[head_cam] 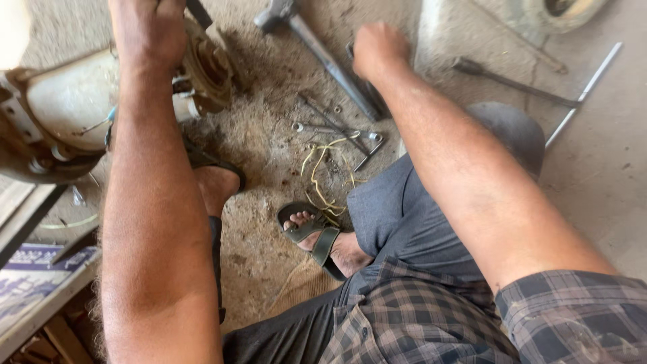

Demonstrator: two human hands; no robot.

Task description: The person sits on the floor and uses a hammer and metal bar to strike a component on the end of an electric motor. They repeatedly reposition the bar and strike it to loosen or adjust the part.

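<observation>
Nearest me are my knees in grey trousers (397,209) and my sandalled foot (317,232) on the dusty floor (263,148), with loose yellow wire (323,178) just beyond the toes. Past that lie a small spanner (330,129) and an L-shaped key (371,152). My right hand (379,48) is fisted, knuckles up, at the lower end of a long metal tool (333,67), whose axis runs diagonally away to my upper left; whether the grip truly holds it I cannot tell. My left hand (148,30) is clamped over the rusty motor housing (202,71), well apart to the left. A dark rod (512,81) lies farther right.
</observation>
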